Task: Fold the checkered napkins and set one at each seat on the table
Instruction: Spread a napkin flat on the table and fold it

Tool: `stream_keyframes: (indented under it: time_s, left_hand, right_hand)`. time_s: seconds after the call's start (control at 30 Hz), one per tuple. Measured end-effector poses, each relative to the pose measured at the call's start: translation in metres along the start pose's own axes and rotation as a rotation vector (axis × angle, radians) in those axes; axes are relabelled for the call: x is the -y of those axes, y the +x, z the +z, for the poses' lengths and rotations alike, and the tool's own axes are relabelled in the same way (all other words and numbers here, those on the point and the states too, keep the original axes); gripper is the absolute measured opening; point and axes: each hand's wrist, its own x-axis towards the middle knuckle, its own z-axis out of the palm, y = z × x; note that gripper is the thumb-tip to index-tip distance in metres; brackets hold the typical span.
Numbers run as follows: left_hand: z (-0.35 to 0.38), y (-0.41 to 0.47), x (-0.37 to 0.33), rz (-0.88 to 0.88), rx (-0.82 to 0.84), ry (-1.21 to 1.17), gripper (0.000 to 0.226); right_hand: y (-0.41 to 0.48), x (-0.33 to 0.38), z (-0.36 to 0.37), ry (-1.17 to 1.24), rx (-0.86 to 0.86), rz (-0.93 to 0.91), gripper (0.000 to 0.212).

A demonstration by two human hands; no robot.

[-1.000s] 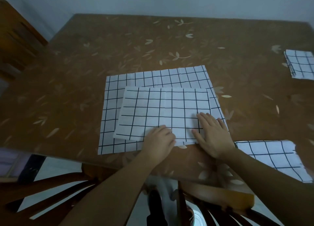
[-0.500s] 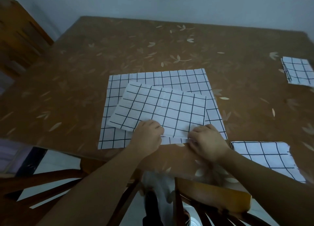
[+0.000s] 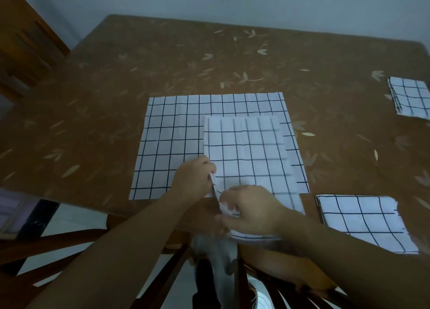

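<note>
Dim bluish light, motion blur, bowed edges.

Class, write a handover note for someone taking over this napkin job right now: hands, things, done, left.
Hands: left hand and right hand both pinch the near edge of the part-folded napkin, which lies on the flat unfolded napkin.
Done: near-right folded napkin and far-right folded napkin lie on the table.
Left: finish this fold, place it, then fold and place the flat one.

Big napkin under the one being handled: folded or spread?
Spread: the big napkin lies flat, full-size, on the table; the smaller folded napkin overlaps its right part.
</note>
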Motion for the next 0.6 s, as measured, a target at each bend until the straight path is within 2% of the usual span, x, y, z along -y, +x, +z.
stream_keyframes:
  time_s: [0.07, 0.2, 0.33, 0.4, 0.5, 0.6]
  left_hand:
    - [0.002, 0.003, 0.004, -0.033, 0.000, -0.078, 0.022]
    - [0.002, 0.009, 0.014, -0.077, 0.030, -0.217, 0.027]
    - [0.002, 0.003, 0.018, 0.159, -0.005, -0.019, 0.037]
    - [0.001, -0.004, 0.012, 0.343, 0.053, 0.064, 0.040]
    - [-0.004, -0.013, 0.000, 0.642, 0.118, 0.107, 0.035]
    - [-0.010, -0.011, -0.001, 0.755, 0.096, 0.122, 0.027]
  right_hand:
    - [-0.003, -0.006, -0.001, 0.053, -0.004, 0.027, 0.046]
    - [-0.019, -0.043, -0.001, 0.035, -0.055, 0.168, 0.049]
    - [-0.032, -0.075, 0.007, -0.085, -0.110, 0.262, 0.045]
    - [-0.033, -0.080, 0.011, -0.155, -0.099, 0.262, 0.044]
    - [-0.029, -0.078, 0.013, -0.198, -0.077, 0.271, 0.046]
    - [-0.028, -0.078, 0.012, -0.185, -0.088, 0.278, 0.045]
